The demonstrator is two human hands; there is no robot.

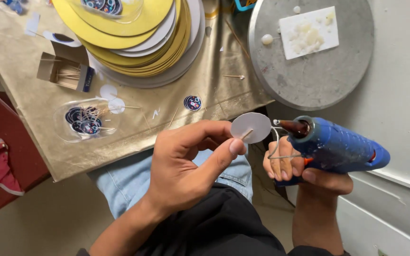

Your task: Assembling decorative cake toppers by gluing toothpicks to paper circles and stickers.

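1. Over the person's lap, just off the near edge of the gold-covered table, both hands work close together.
2. Left hand: thumb and forefinger pinched together on a white paper disc with a toothpick lying against its face. Disc is held flat toward the viewer, apparently so the stick stays in place and its face is open to the nozzle.
3. Right hand: fingers wrapped tight round the grip of a blue glue gun, one finger by the orange trigger. Nozzle points left, just beside the disc's edge, not clearly touching.
4. Gun's wire stand hangs below the nozzle, unused while hand-held.
5. On the table, within reach: open box of toothpicks; clear tray of finished dark round toppers; one loose dark sticker; stack of gold and white round boards.
6. Grey round board at right carries a white paper with glue blobs, likely a drip pad.
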